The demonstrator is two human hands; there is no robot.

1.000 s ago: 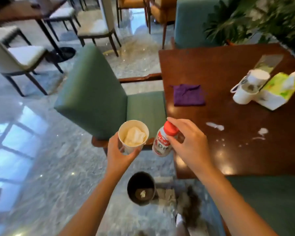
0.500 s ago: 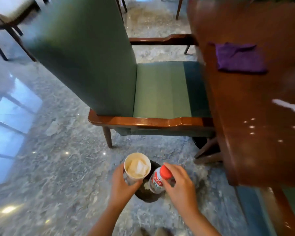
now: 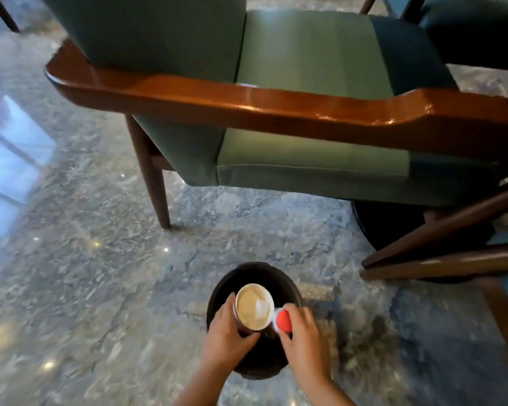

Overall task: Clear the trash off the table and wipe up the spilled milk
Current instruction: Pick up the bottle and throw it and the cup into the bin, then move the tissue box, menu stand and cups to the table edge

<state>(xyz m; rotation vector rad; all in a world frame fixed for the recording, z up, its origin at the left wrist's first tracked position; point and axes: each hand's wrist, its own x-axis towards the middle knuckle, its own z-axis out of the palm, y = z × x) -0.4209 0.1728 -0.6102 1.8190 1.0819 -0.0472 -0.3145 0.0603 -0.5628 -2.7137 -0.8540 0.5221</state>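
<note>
A dark round trash bin (image 3: 254, 272) stands on the marble floor below me. My left hand (image 3: 226, 335) grips a paper cup (image 3: 254, 307) with a crumpled white tissue inside, held over the bin's mouth. My right hand (image 3: 304, 338) holds a small milk bottle by its red cap (image 3: 283, 319), right beside the cup and also over the bin. The bottle's body is mostly hidden behind the cup and my fingers. The table and the spilled milk are out of view.
A green upholstered armchair (image 3: 305, 83) with a glossy wooden armrest (image 3: 247, 104) stands just beyond the bin. Dark wooden legs (image 3: 440, 259) and a black round base (image 3: 387, 227) are at the right. Grey marble floor (image 3: 85, 273) spreads to the left.
My head has tipped down and closer to the floor. Both hands have lowered the cup and bottle from near table height to just above the bin's mouth. The table has left the view.
</note>
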